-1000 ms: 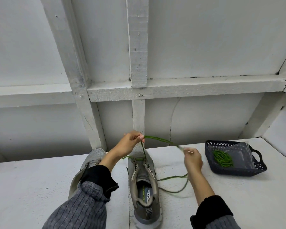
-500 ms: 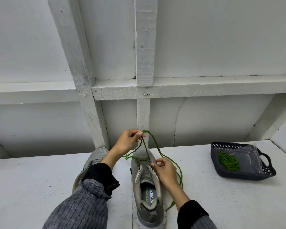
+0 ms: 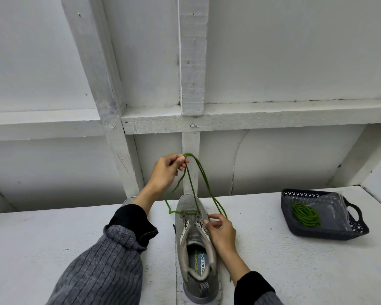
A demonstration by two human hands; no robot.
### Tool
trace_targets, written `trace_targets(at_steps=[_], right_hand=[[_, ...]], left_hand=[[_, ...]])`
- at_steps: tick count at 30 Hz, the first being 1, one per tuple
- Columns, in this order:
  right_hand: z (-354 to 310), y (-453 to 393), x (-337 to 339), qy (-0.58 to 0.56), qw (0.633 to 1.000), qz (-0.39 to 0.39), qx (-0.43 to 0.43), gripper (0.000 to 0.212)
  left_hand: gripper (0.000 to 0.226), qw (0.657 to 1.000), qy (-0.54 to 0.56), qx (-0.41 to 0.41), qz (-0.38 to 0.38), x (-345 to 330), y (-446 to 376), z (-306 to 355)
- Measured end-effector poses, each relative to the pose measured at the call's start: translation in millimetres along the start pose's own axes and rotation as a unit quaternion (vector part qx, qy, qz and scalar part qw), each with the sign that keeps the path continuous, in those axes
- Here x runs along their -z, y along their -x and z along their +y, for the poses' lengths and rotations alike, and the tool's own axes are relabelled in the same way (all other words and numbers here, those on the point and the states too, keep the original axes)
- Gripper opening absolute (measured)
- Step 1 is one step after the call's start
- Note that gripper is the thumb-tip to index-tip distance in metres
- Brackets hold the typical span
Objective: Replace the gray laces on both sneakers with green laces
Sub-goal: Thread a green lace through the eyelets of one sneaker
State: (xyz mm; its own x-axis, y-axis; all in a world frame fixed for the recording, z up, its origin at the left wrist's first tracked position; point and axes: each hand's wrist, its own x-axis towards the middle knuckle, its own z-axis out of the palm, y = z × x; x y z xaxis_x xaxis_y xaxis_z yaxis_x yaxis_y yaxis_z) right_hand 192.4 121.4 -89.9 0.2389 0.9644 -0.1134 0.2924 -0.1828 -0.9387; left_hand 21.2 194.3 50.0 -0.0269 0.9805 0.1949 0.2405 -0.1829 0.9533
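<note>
We look down at a white table (image 3: 273,260). It looks a bit rough and has small marks. Behind it stands a white wall (image 3: 295,51) with painted wood beams (image 3: 193,62) that cross each other. One beam goes up and down right behind the shoe, and a long one runs left to right.

On the right, far side of the table sits a dark basket (image 3: 348,230) with little holes and a handle. A green lace bundle (image 3: 306,215) lies curled up inside it. The basket is well apart from our hands.

In the middle, a gray shoe (image 3: 196,245) stands with its toe pointing to the wall and its heel near us. A green lace (image 3: 193,188) runs across the shoe's far holes and rises up from there.

Our left hand (image 3: 166,170) is lifted above the toe and pinches the green lace between thumb and fingers, so the lace hangs down in long loops. Our right hand (image 3: 221,233) rests on the right side of the shoe with its fingers curled at the holes; we cannot tell for sure if it pinches the lace there.

A second shoe (image 3: 128,200) lies on the left, mostly hidden behind our left arm. The gray sleeve (image 3: 106,267) with a black cuff covers a big part of the near table.
</note>
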Motion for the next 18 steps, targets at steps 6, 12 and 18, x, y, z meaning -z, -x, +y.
trace_targets(at_steps=[6,12,18], right_hand=[[0,-1,-1,0.011,1.0,-0.001,0.001,0.012],[-2,-2,-1,0.011,1.0,-0.003,0.003,0.012],[-2,-1,-1,0.022,1.0,-0.004,0.0,0.013]], left_hand=[[0.02,0.996,0.067,-0.038,0.047,10,-11,45],[0.024,0.988,0.11,-0.078,0.076,24,-14,76],[0.024,0.987,0.112,-0.076,0.084,24,-13,76]])
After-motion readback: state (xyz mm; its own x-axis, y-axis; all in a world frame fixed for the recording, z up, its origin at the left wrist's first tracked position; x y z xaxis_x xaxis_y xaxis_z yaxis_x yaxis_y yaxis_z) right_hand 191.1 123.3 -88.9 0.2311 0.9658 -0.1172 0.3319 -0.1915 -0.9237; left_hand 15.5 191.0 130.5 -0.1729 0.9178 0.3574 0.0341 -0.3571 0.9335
